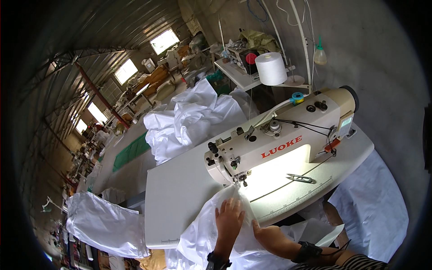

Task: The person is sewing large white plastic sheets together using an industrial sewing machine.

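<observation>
A sheet of shiny white fabric point(202, 229) lies over the front edge of the sewing machine table and runs up under the needle area of a white sewing machine point(279, 139). My left hand point(230, 219) rests on this fabric just in front of the needle, palm down with its fingers stretched out. Beside it, my right hand point(272, 238) is at the fabric's right edge by the table's front rim. Its thumb points up toward the needle, while the other fingers are hidden beneath, so its grip does not show. Both wrists wear black straps.
Thread snips point(300, 178) lie on the lit machine bed. A large white thread cone point(271, 69) stands behind the machine. White fabric is heaped point(189, 119) beyond the table, with another piece point(105, 222) hanging at left and pale cloth point(371, 207) at right.
</observation>
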The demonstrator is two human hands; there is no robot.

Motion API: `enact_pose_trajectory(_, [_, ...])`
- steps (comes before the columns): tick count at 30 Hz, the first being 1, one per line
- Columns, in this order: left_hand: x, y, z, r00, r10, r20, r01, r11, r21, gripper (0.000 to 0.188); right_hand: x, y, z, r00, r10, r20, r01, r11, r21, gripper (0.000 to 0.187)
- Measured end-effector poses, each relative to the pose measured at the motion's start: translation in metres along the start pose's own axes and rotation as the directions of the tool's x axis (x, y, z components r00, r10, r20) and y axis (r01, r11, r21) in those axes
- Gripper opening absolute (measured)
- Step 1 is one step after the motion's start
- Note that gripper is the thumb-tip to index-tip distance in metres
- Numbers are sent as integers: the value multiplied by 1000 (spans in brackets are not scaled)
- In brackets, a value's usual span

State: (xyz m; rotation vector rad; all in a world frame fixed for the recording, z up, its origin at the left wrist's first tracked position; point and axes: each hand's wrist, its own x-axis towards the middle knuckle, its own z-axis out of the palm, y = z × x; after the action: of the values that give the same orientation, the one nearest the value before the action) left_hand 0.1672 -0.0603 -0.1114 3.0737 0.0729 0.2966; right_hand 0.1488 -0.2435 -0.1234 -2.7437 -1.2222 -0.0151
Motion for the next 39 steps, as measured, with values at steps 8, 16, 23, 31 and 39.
enact_pose_trajectory(8, [-5, -50, 12, 997, -56, -50, 57, 998, 32, 55, 56, 11, 1, 994, 49, -96, -58, 994, -92, 53])
enact_pose_trajectory(16, [70, -113, 35, 997, -59, -41, 57, 997, -49, 54, 113, 15, 22, 984, 116, -135, -137, 978, -157, 52])
enact_pose_trajectory(23, [93, -127, 42, 997, -40, -60, 33, 994, -105, 55, 41, 36, -19, 963, 260, -70, -174, 801, 573, 54])
enact_pose_trajectory(31, [116, -139, 35, 994, 95, -47, -101, 981, -165, 54, -63, 35, 17, 884, 150, 444, -464, 402, 789, 45])
enact_pose_trajectory(39, [11, -54, -31, 992, -42, -116, 27, 991, -134, 42, -109, 31, 42, 912, -95, 400, -395, -467, 791, 32])
